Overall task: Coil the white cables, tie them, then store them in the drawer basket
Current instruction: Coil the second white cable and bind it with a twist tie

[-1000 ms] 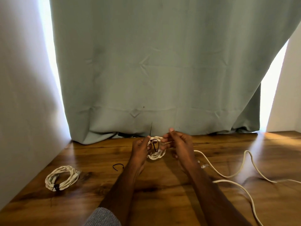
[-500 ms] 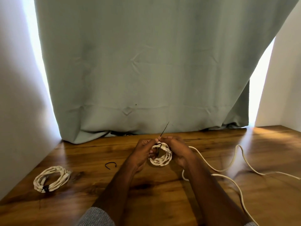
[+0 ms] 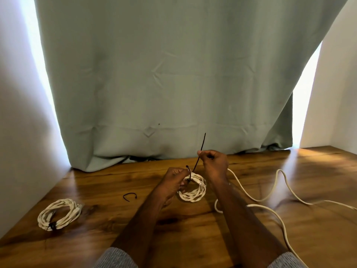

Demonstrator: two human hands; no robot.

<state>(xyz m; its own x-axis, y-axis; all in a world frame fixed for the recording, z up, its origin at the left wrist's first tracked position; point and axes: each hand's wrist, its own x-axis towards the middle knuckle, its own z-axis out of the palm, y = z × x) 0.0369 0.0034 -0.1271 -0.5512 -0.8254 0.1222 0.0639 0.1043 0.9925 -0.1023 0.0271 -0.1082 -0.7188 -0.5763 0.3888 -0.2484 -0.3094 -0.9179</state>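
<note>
1. I see the small coil of white braided cable point(image 3: 192, 188) resting on the wooden desk point(image 3: 116, 225) near the middle, a little in from the far edge where the pale green curtain point(image 3: 173, 74) hangs.
2. My left hand point(image 3: 173, 180) is curled round the left side of this coil, fingers closed on the strands where the thin black cable tie point(image 3: 199, 155) wraps them.
3. My right hand point(image 3: 213, 163) is just beyond and right of the coil, lifted off it, thumb and fingers pinched on the tie's tail, which sticks up past the hand toward the curtain.
4. I judge the coil light and soft; its loops would spring apart if released before the tie bites, so the hold belongs at the wrap point, as the left hand has it.
5. The tie looks thin, stiff and slippery; I would grip its tail low, close to the head, to pull it snug.
6. A second coil of white cable, already tied with black point(image 3: 59, 214), lies near the desk's left edge, well apart from both hands.
7. A spare curved black tie point(image 3: 129, 195) lies on the desk between the two coils.
8. A long loose white cable point(image 3: 270, 198) snakes across the right half of the desk, passing under my right forearm; it looks limp and not yet coiled.
9. No drawer basket shows in this view.
</note>
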